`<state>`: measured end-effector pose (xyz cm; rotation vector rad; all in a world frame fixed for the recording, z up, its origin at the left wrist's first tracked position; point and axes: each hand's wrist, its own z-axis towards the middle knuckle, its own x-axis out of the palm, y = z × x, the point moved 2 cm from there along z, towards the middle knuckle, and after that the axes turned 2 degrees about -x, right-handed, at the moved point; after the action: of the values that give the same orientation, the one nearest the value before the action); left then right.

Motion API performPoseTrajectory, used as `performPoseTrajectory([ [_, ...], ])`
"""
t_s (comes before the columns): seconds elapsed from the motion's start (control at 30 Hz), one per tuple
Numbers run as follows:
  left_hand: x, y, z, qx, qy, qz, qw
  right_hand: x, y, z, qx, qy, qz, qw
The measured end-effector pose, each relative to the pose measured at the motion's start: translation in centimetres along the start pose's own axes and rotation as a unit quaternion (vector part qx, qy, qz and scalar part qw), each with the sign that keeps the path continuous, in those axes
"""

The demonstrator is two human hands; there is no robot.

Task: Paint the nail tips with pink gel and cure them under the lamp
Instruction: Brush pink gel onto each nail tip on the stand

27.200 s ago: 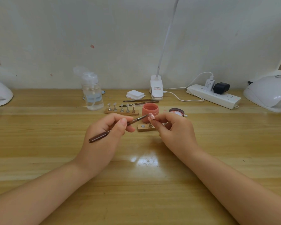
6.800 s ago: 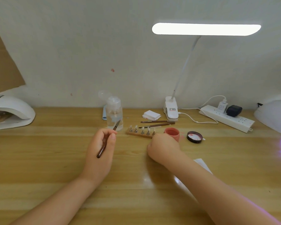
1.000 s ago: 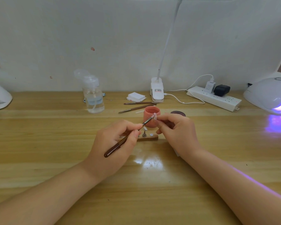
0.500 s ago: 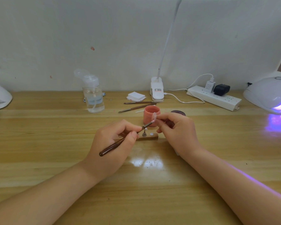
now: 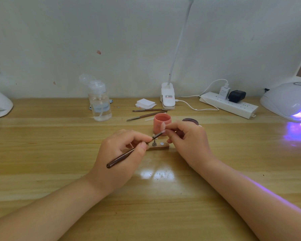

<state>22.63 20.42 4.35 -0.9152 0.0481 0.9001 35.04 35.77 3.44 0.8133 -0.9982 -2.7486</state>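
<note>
gel pot (image 5: 162, 124) behind wooden stand (image 5: 159, 146), bottle (image 5: 99, 103) far left, curing lamp (image 5: 288, 101) far right

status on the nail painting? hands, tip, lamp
Left hand grips brush, bristles at nail tip. Right hand pinches that tip in front of pink gel jar. Curing lamp far right glows purple. Nothing in the way.

A pale pink nail tip (image 5: 163, 127) on a small stand is held up in front of the open pink gel jar (image 5: 162, 123). A dark brown brush (image 5: 129, 153) slants up to touch it. At far right, the white curing lamp (image 5: 288, 100) glows violet.
</note>
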Motion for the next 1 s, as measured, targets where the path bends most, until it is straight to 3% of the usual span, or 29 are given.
performPoseTrajectory([
  [0.43,0.07,-0.45,-0.1,-0.019,-0.007,-0.028,0.999,-0.15,0.09,-0.18,0.016,-0.001,0.025,1.0],
  [0.7,0.31,-0.32,0.12,-0.073,-0.025,-0.062,0.995,0.08,-0.13,-0.08,0.026,-0.006,0.048,0.998],
  [0.83,0.12,-0.33,0.0,-0.055,0.0,-0.036,0.998,-0.05,0.08,-0.1,0.025,-0.006,0.055,0.998],
  [1.0,0.06,-0.41,0.01,-0.058,-0.026,-0.07,0.996,-0.19,0.22,-0.02,0.03,-0.008,0.061,0.998],
])
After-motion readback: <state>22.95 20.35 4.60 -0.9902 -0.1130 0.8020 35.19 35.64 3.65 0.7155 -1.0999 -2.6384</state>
